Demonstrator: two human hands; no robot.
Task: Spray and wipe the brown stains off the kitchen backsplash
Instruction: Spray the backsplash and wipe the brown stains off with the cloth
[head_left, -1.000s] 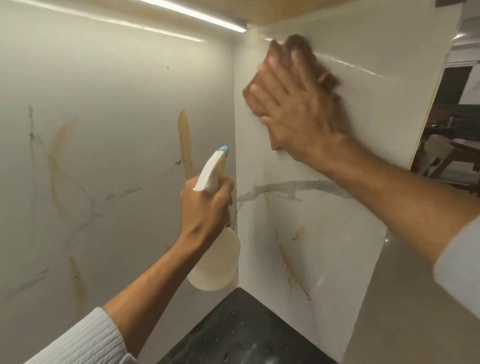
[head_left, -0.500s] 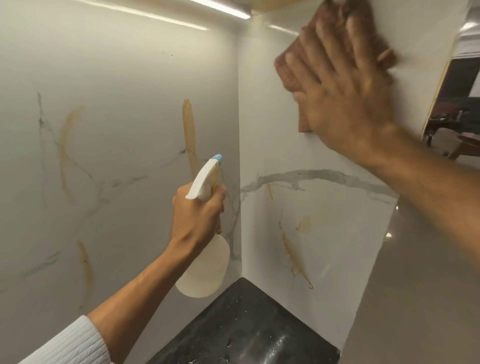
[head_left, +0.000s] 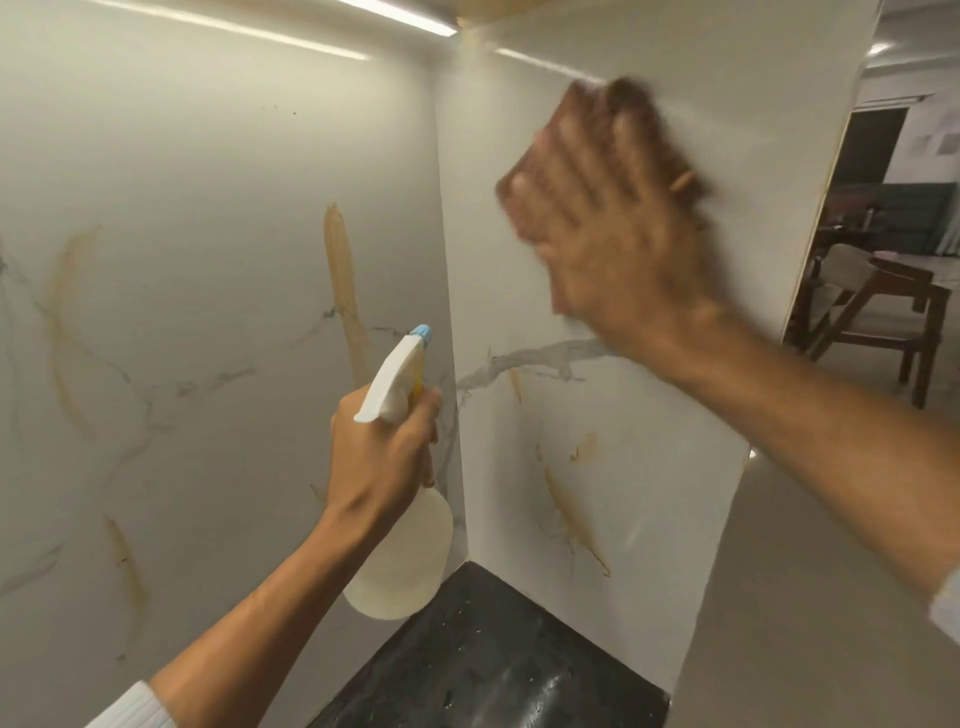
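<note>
- The right hand (head_left: 623, 244) lies flat, fingers straight and spread, pressing a brown cloth (head_left: 584, 117) against the side panel (head_left: 675, 467) of the backsplash. It holds the cloth by pressure and not by a curl of the fingers. Both are blurred.
- The nearest brown marks on this panel all lie below that hand. A short streak (head_left: 514, 384) sits down and to its left, beside the grey vein. A small blotch (head_left: 587, 447) is further down, and a long streak (head_left: 574, 519) is lowest, near the black counter (head_left: 493, 665).
- The long streak runs slantwise, its top toward the corner and its tail down and away from it, so a downward pass would probably run roughly along it.
- I see no brown mark around the cloth itself, so that high patch looks done.
- The left hand (head_left: 384, 457) grips the neck of a spray bottle (head_left: 400, 561), below and left of the wiping hand. The blue nozzle (head_left: 422, 332) points toward the corner.
- The bottle is pale and cloudy, and I cannot tell how much liquid is in it.
- Past the bottle hand, on the back panel (head_left: 208, 130), is a tall upright streak (head_left: 343, 291) just above the nozzle. A curved smear (head_left: 62, 332) and a lower streak (head_left: 127, 577) lie far to its left. The left hand is nearer these three and the cloth is well apart from them.
</note>
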